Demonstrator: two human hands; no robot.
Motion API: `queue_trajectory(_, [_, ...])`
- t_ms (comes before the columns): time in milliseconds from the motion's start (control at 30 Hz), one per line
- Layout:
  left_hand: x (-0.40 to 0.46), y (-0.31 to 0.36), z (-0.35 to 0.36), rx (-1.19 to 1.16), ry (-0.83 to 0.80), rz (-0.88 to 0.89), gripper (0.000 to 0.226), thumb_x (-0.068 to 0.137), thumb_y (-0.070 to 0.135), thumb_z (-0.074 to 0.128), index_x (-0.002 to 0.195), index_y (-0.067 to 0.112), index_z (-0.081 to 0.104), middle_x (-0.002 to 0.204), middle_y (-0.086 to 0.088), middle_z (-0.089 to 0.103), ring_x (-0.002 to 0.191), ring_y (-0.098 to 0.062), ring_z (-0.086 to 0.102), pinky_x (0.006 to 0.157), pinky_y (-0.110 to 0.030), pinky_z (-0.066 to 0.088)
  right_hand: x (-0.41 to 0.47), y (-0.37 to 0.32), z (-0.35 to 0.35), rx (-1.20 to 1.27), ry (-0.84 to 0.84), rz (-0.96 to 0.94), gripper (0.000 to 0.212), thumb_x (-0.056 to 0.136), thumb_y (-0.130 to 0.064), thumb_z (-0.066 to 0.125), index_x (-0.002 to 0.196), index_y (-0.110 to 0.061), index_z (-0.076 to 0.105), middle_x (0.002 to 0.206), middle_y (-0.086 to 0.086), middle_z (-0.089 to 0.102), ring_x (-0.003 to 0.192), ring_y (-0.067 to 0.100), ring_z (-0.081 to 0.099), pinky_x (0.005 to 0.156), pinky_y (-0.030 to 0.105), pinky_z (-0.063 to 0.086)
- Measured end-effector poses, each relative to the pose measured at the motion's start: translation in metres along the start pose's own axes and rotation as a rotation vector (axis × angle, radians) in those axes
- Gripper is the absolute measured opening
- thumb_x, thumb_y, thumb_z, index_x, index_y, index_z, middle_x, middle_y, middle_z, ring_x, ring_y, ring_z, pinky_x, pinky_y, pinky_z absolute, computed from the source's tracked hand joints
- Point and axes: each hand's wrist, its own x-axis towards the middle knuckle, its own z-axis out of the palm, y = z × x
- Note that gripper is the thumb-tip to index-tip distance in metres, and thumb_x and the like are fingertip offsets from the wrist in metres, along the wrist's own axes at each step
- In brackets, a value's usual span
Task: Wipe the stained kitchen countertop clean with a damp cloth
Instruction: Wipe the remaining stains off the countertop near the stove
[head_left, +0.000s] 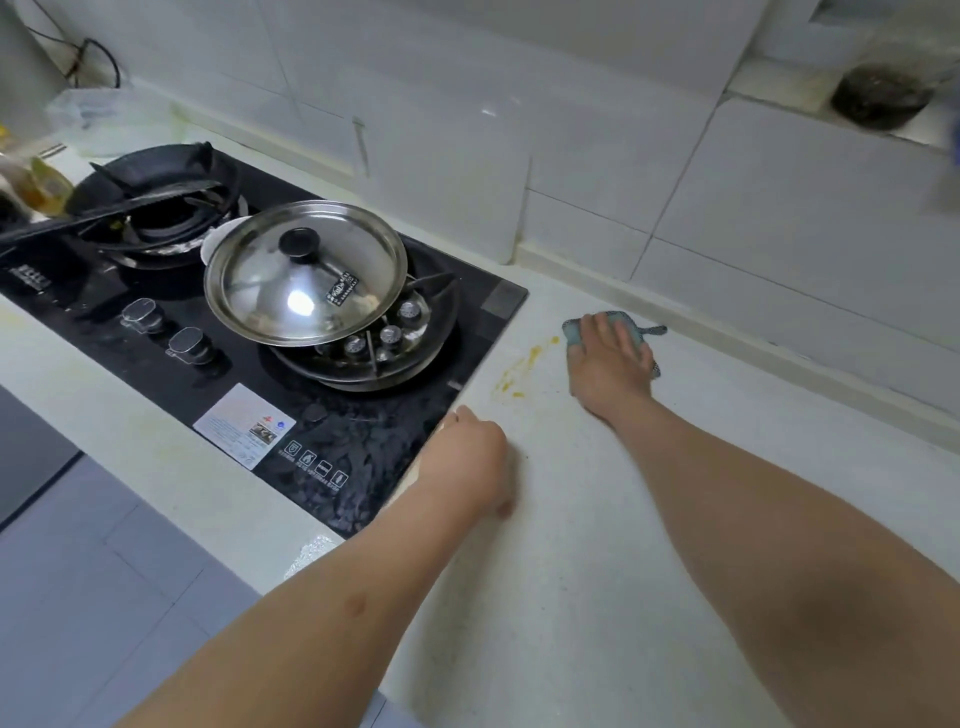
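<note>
Right hand (609, 364) flat, pressing blue-grey damp cloth (621, 328) on pale speckled stone countertop (597, 519), just beside yellow-orange smear (524, 364). Stain not yet wiped. Left hand (470, 457) rests on the top, fingers hidden, can't tell grip.

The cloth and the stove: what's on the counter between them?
In the head view, yellow stains streak the counter between the stove and the cloth under the right hand.

Head cam, angled fwd/down, close over countertop (597, 519).
</note>
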Motion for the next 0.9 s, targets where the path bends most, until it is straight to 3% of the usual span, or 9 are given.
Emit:
queue_trajectory(100, [0.0, -0.001, 0.001, -0.04, 0.013, -0.019, 0.033, 0.074, 0.014, 0.079, 0.079, 0.012, 0.046, 0.12, -0.018, 0.05, 0.108, -0.034, 0.055, 0.065, -0.033, 0.041, 0.01, -0.031, 0.004, 0.001, -0.01, -0.097, 0.05, 0.102, -0.038, 0.018, 0.148, -0.026, 0.032, 0.162, -0.009, 0.027, 0.151, 0.02, 0.02, 0.118, 0.051, 0.019])
queue_trajectory(167, [0.0, -0.004, 0.003, -0.054, 0.028, -0.014, 0.035, 0.072, 0.021, 0.086, 0.083, 0.012, 0.054, 0.123, -0.016, 0.05, 0.109, -0.034, 0.058, 0.066, -0.032, 0.04, 0.009, -0.053, 0.01, 0.016, -0.033, -0.171, 0.045, 0.103, -0.033, 0.022, 0.146, -0.028, 0.035, 0.159, -0.012, 0.031, 0.152, 0.021, 0.021, 0.118, 0.051, 0.019])
queue_trajectory(267, [0.002, -0.011, 0.008, -0.075, 0.029, -0.005, 0.058, 0.062, 0.045, 0.095, 0.103, 0.012, 0.071, 0.122, -0.01, 0.049, 0.107, -0.03, 0.06, 0.066, -0.033, 0.04, -0.003, -0.079, 0.02, 0.065, -0.052, -0.179, 0.051, 0.103, -0.021, 0.03, 0.152, -0.032, 0.036, 0.161, -0.014, 0.031, 0.155, 0.016, 0.015, 0.12, 0.048, 0.012])
queue_trajectory(433, [-0.004, -0.017, 0.009, -0.1, 0.054, 0.063, 0.047, 0.066, 0.05, 0.092, 0.088, 0.018, 0.066, 0.105, 0.0, 0.051, 0.108, -0.02, 0.054, 0.07, -0.032, 0.041, -0.05, -0.1, 0.025, 0.303, 0.051, -0.22, 0.042, 0.104, -0.021, 0.037, 0.143, -0.02, 0.053, 0.151, 0.003, 0.049, 0.146, 0.017, 0.029, 0.118, 0.042, 0.016])
queue_trajectory(500, [-0.013, -0.021, 0.007, -0.154, 0.102, 0.056, 0.033, 0.073, 0.039, 0.086, 0.08, 0.018, 0.061, 0.093, 0.001, 0.054, 0.096, -0.023, 0.06, 0.067, -0.032, 0.04, -0.066, -0.101, 0.029, 0.192, 0.04, -0.296, 0.043, 0.106, -0.026, 0.031, 0.147, -0.021, 0.046, 0.156, -0.002, 0.043, 0.15, 0.014, 0.025, 0.12, 0.044, 0.017])
queue_trajectory(567, [-0.02, -0.029, 0.001, -0.17, 0.151, 0.034, 0.027, 0.08, 0.025, 0.071, 0.063, 0.018, 0.051, 0.068, 0.002, 0.05, 0.078, -0.029, 0.063, 0.059, -0.032, 0.036, -0.08, -0.102, 0.034, 0.081, -0.02, -0.353, 0.048, 0.108, -0.03, 0.025, 0.155, -0.024, 0.032, 0.163, -0.007, 0.03, 0.155, 0.013, 0.015, 0.123, 0.047, 0.014])
queue_trajectory(667, [-0.026, -0.043, -0.009, -0.147, 0.222, 0.029, 0.035, 0.079, 0.021, 0.065, 0.053, 0.02, 0.041, 0.054, 0.003, 0.042, 0.051, -0.019, 0.045, 0.048, -0.031, 0.027, -0.104, -0.106, 0.04, 0.056, -0.057, -0.407, 0.057, 0.106, -0.029, 0.029, 0.161, -0.023, 0.02, 0.17, -0.006, 0.016, 0.157, 0.014, 0.006, 0.125, 0.046, 0.006])
queue_trajectory(800, [-0.036, -0.033, -0.008, 0.078, 0.175, 0.128, 0.034, 0.079, 0.026, 0.063, 0.06, 0.024, 0.035, 0.059, 0.005, 0.042, 0.054, -0.021, 0.044, 0.051, -0.029, 0.032, -0.128, -0.09, 0.04, 0.03, -0.106, -0.602, 0.068, 0.1, -0.019, 0.039, 0.163, -0.02, 0.013, 0.171, -0.004, 0.01, 0.157, 0.012, 0.002, 0.126, 0.041, 0.002])
queue_trajectory(900, [-0.035, -0.028, -0.009, 0.032, 0.154, 0.107, 0.026, 0.082, 0.028, 0.061, 0.065, 0.022, 0.042, 0.064, 0.005, 0.047, 0.059, -0.024, 0.051, 0.049, -0.029, 0.031, -0.129, -0.064, 0.027, 0.08, -0.137, -0.703, 0.061, 0.099, -0.022, 0.042, 0.158, -0.027, 0.028, 0.166, -0.008, 0.026, 0.155, 0.013, 0.016, 0.125, 0.043, 0.012])
